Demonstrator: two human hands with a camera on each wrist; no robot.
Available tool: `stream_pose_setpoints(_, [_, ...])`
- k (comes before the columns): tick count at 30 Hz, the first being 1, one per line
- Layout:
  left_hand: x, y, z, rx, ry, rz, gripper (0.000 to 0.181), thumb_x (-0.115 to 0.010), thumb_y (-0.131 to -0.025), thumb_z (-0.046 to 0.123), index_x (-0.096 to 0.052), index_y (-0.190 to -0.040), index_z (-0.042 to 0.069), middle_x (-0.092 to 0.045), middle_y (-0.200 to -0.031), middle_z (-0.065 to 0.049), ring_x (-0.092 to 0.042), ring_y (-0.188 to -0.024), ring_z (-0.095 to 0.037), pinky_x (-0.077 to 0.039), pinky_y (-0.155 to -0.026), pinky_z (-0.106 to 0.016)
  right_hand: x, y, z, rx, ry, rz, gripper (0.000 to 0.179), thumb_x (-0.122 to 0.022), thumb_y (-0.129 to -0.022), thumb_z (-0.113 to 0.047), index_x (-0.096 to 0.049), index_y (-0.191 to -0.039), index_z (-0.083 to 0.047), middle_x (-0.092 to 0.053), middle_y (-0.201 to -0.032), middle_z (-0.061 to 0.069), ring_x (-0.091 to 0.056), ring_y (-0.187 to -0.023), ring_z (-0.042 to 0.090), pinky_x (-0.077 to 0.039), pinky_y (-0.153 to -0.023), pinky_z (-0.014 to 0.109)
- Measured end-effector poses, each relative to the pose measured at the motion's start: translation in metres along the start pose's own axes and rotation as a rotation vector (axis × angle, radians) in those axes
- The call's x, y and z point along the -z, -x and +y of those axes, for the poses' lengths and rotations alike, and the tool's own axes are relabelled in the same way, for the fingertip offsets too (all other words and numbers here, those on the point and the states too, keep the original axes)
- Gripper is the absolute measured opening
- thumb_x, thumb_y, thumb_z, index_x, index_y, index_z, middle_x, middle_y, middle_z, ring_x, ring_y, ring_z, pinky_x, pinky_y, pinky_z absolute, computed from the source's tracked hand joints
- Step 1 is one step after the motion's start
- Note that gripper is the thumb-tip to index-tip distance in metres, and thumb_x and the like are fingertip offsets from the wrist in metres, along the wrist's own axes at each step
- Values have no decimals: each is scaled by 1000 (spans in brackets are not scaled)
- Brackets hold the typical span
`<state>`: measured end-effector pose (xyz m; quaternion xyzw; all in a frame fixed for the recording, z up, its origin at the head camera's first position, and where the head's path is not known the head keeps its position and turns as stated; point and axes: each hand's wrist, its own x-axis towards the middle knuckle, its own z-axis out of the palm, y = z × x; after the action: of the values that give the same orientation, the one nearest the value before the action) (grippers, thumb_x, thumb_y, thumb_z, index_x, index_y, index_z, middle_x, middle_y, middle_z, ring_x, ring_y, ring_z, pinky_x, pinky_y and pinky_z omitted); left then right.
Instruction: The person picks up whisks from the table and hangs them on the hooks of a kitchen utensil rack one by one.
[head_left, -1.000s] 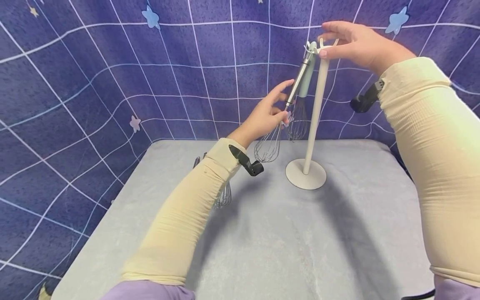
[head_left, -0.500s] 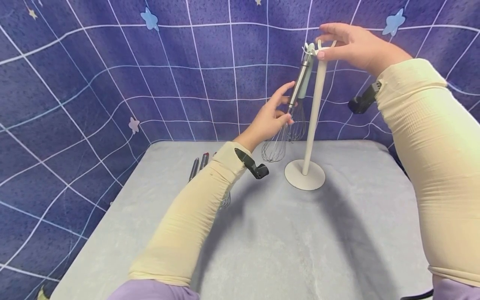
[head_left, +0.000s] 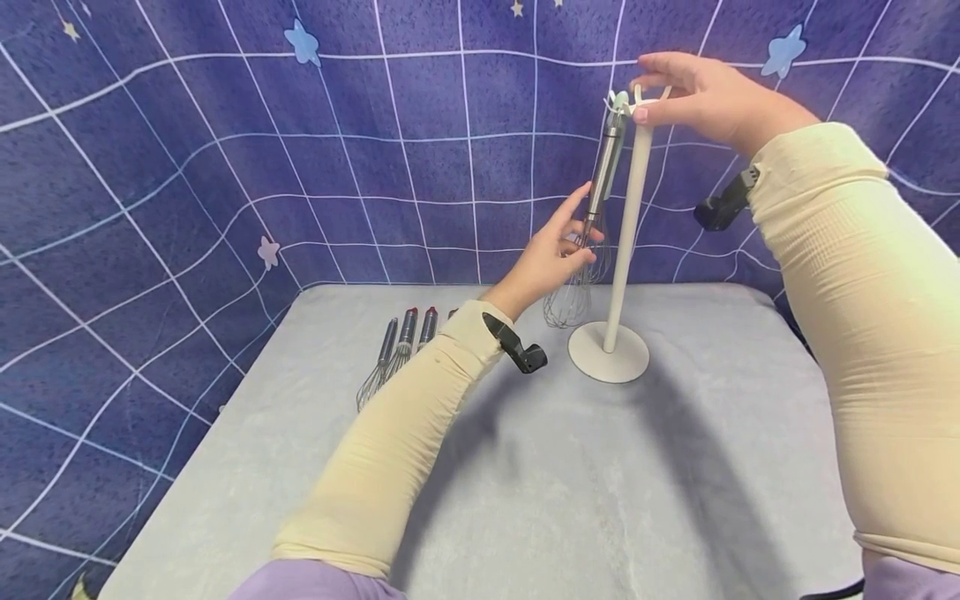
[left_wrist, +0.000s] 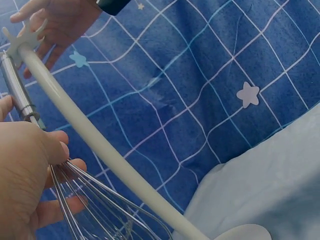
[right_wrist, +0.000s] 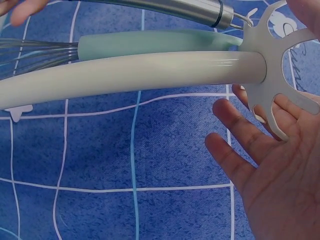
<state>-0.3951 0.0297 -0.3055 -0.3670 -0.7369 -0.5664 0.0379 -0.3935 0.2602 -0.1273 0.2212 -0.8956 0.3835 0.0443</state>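
Note:
A white utensil stand (head_left: 628,225) with a round base and a crown of hooks stands near the back of the table. My right hand (head_left: 720,96) holds it at the top, thumb in front and fingers spread behind the hooks. A whisk (head_left: 602,171) with a steel handle hangs there, its wire loop at a hook in the right wrist view. My left hand (head_left: 547,262) pinches this whisk at its neck, just above the wires. Behind it hangs a second whisk with a pale green handle (right_wrist: 150,45), close along the pole.
Several more whisks (head_left: 406,333) with grey, red-tipped handles lie on the table to the left, partly hidden by my left forearm. The grey-covered table (head_left: 570,492) ends at a blue curtain (head_left: 420,150) with white grid lines.
My left hand has moved right with the steel whisk, which now hangs steeper and nearer the pole. More of the whisks on the table show. My right hand stays at the stand's top.

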Motion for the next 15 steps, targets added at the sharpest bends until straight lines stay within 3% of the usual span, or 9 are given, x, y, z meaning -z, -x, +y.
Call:
stream_pose_setpoints(7, [-1, -2, -5, -5, 15, 10, 91, -61, -95, -10, -19, -162, 34, -67, -115, -17, -71, -90, -23, -57, -81, -31, 0, 1, 0, 4, 0, -1, 83, -64, -97, -31, -17, -163, -18, -30, -164, 9, -23, -152, 28, -13, -125, 47])
stream_pose_setpoints(15, [1, -3, -2, 43, 45, 17, 90, -57, -96, -13, -20, -162, 34, -64, -118, -22, -70, -95, -26, -57, -88, -31, -1, 1, -1, -2, 23, 8, 82, -64, -97, -32, -18, -163, -20, -30, -164, 8, -20, -153, 28, -11, -124, 50])
